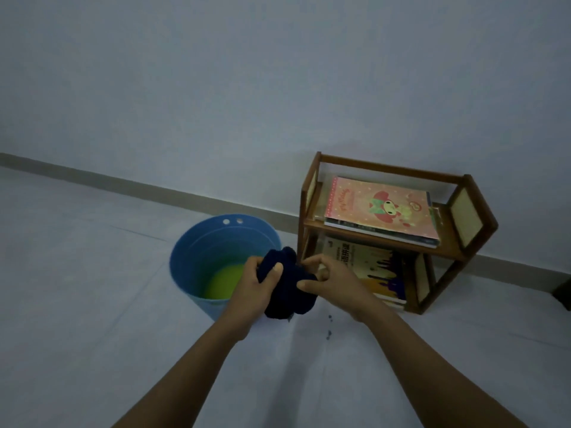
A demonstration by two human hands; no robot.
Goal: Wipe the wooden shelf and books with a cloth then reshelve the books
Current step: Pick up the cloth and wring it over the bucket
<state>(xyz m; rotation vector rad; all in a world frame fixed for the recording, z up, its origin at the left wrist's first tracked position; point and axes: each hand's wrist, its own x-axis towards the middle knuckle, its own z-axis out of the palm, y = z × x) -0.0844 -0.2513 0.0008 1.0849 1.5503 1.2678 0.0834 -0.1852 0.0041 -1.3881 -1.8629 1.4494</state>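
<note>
A dark blue cloth (287, 291), bunched up, is gripped from both sides by my left hand (256, 282) and my right hand (330, 276), just above the floor by the bucket's right rim. To the right, against the wall, stands a small two-level wooden shelf (309, 223). A pink cartoon-cover book (380, 208) lies flat on a small stack on its upper level. A yellow-and-purple book (370, 267) lies flat on the lower level, partly hidden behind my right hand.
A blue bucket (191, 251) holding yellow-green liquid stands on the floor left of the shelf. A few dark drips (329, 325) mark the pale floor below the cloth. A dark object (564, 291) sits at the right edge by the wall.
</note>
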